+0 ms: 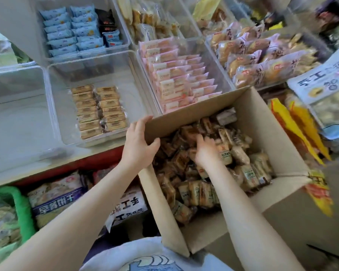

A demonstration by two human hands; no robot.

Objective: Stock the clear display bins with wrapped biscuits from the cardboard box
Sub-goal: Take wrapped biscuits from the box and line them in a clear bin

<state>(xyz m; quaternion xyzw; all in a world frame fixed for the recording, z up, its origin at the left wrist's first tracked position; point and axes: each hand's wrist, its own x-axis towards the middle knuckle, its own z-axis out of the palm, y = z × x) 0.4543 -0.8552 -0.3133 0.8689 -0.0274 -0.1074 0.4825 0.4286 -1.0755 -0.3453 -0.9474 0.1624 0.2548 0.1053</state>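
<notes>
An open cardboard box (266,133) at the lower right holds a loose heap of wrapped brown biscuits (241,153). My left hand (138,142) grips the box's left corner, thumb inside the wall. My right hand (205,149) reaches down into the heap, its fingers buried among the packets; what they hold is hidden. To the left of the box stands a clear bin (61,106) with two neat rows of the same brown biscuits (99,111) in its middle.
Another clear bin (16,118) sits at the far left. Bins of pink packets (181,75), blue packets (70,30) and round pastries (260,55) line the shelf behind. Bagged snacks (55,196) and a green basket (22,208) lie below the red shelf edge.
</notes>
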